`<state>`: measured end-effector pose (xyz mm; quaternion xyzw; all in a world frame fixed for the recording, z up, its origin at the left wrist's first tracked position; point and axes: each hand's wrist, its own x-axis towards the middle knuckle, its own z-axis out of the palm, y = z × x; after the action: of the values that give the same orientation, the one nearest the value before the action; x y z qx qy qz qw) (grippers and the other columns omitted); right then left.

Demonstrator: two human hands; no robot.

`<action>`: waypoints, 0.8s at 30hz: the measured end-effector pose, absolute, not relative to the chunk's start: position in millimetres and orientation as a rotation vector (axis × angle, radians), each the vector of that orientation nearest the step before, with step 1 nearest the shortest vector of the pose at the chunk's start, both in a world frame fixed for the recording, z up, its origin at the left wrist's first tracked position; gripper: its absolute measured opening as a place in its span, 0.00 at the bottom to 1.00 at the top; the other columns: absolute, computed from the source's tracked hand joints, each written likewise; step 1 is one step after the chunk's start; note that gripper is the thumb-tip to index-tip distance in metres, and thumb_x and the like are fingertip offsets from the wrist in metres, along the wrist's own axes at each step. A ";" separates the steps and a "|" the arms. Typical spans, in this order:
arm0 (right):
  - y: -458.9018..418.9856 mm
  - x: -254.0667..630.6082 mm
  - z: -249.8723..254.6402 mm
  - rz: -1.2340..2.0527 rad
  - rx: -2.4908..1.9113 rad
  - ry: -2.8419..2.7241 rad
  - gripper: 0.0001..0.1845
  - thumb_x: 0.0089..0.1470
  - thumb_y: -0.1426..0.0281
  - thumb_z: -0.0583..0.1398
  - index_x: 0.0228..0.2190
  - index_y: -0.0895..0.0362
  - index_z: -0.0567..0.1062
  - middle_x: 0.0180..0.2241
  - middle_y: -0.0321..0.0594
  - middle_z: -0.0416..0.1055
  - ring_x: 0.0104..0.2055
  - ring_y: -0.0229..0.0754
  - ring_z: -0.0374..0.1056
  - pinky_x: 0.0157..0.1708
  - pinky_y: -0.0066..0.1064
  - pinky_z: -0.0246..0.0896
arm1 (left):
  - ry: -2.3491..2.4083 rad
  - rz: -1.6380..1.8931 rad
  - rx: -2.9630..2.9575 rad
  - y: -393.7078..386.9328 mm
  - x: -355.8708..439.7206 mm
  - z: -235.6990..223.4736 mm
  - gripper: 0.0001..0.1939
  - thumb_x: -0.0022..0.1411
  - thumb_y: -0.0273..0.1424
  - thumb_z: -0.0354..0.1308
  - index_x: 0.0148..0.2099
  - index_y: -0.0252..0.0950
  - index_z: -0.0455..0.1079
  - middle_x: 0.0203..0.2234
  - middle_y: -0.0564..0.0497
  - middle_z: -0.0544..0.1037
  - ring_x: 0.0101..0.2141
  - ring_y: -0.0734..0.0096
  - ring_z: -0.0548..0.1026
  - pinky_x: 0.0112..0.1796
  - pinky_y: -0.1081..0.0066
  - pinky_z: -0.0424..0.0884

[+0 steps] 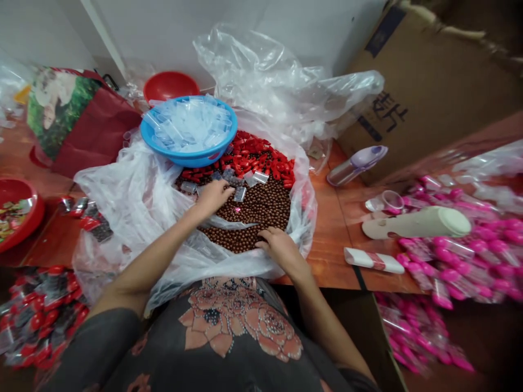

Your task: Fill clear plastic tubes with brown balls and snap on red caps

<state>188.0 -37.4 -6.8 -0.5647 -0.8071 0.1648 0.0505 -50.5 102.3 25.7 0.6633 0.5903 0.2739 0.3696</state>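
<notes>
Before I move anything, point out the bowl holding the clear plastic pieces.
The blue bowl, above the red capsules. The only one holding clear pieces; the red bowl behind it and the red dish at far left differ in colour.

And there you were, your left hand point(212, 197) down on the brown balls point(253, 215), a small clear packet point(240, 194) just beside it at two o'clock! Your right hand point(281, 249) spread across the heap at six o'clock. Red capsules point(249, 158) crowded twelve o'clock, under a blue bowl point(188, 159), all inside a plastic bag point(122, 188).

Dark grey short-sleeved top point(163, 354), salmon floral print point(237, 316), beaded detail.
</notes>
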 end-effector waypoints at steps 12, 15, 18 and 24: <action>-31.4 211.5 -15.5 0.730 -1.676 -1.751 0.09 0.55 0.66 0.61 0.39 0.53 0.77 0.39 0.41 0.68 0.41 0.44 0.69 0.45 0.38 0.66 | 1.436 0.241 2.164 91.4 -21.2 -8.5 0.19 0.58 0.32 0.61 0.52 0.39 0.76 0.41 0.44 0.76 0.44 0.57 0.73 0.46 0.67 0.65; -18.4 216.6 -22.0 0.691 -1.608 -1.473 0.11 0.55 0.61 0.60 0.37 0.54 0.77 0.41 0.43 0.70 0.46 0.46 0.68 0.49 0.41 0.65 | 1.388 0.201 2.047 87.5 -18.8 -12.7 0.15 0.56 0.34 0.63 0.47 0.40 0.79 0.39 0.47 0.80 0.42 0.58 0.75 0.44 0.67 0.66; -17.9 220.6 -21.7 0.742 -1.652 -1.441 0.12 0.55 0.60 0.59 0.37 0.54 0.75 0.39 0.41 0.74 0.41 0.46 0.70 0.46 0.42 0.66 | 1.328 0.252 1.958 88.6 -1.5 -22.3 0.13 0.56 0.34 0.63 0.43 0.42 0.80 0.38 0.50 0.82 0.40 0.60 0.77 0.43 0.68 0.66; -41.8 226.6 -14.2 0.636 -1.712 -1.814 0.17 0.58 0.70 0.53 0.48 0.55 0.73 0.45 0.48 0.71 0.48 0.51 0.68 0.50 0.47 0.64 | 1.188 0.388 1.872 97.5 34.6 -35.8 0.14 0.53 0.34 0.65 0.43 0.37 0.80 0.38 0.48 0.82 0.39 0.60 0.77 0.43 0.67 0.67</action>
<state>226.6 -41.8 -14.2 -0.6385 -0.6766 0.2373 0.2798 34.6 97.5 -35.8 0.7506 0.4761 0.1556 0.4309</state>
